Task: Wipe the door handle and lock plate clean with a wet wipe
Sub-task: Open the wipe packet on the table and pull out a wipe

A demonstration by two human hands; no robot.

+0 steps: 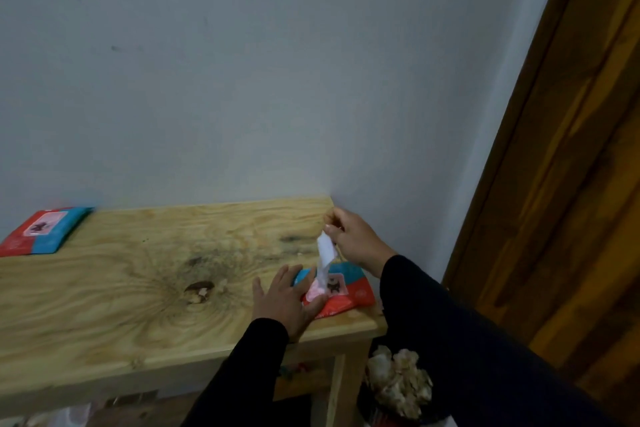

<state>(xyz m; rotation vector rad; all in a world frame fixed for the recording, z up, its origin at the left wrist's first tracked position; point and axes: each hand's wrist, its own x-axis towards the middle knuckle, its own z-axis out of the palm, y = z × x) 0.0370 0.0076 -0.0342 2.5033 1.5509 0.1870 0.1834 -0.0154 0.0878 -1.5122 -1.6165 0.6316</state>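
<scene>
Two wipe packs lie on the wooden table in my head view, the only view I have. The nearer pack, red and blue, sits at the table's right end by the wall corner; my left hand presses flat on it, fingers spread, grasping nothing. My right hand is above the pack, thumb and fingers pinched on the top of a white wet wipe, whose lower end is in the pack's pink opening. The second pack rests at the table's far left, well apart. A brown wooden door stands at right; I see no handle or lock plate on the part in view. Below the table's right end, a bin holds crumpled paper.
</scene>
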